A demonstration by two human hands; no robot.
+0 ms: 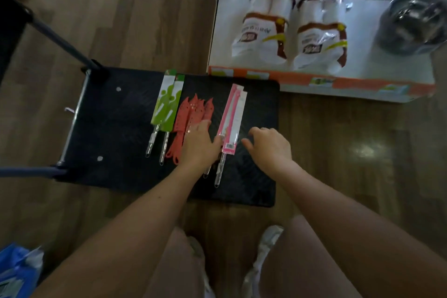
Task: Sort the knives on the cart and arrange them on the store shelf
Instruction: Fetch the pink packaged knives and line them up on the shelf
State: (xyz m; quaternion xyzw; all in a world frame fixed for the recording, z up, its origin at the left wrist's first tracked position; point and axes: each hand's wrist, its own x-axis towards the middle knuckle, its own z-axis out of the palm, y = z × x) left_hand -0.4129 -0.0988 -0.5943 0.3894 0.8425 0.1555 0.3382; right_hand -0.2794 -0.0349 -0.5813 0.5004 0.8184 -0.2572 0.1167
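On the black cart platform [121, 128] lie three groups of packaged knives. Green-carded knives [167, 101] are on the left, red-orange knives [191, 113] in the middle, pink-carded knives [233, 116] on the right. My left hand [199, 145] lies flat over the lower ends of the red-orange knives, its thumb touching the pink pack's edge. My right hand [271, 145] hovers just right of the pink pack with fingers loosely curled and nothing in it.
The white bottom shelf [362, 72] with an orange price strip stands beyond the cart at right, holding two white bagged packs [263, 29] and a steel pot [411, 24]. The cart handle [60, 41] rises at the left. A blue bag [17, 271] lies on the wooden floor.
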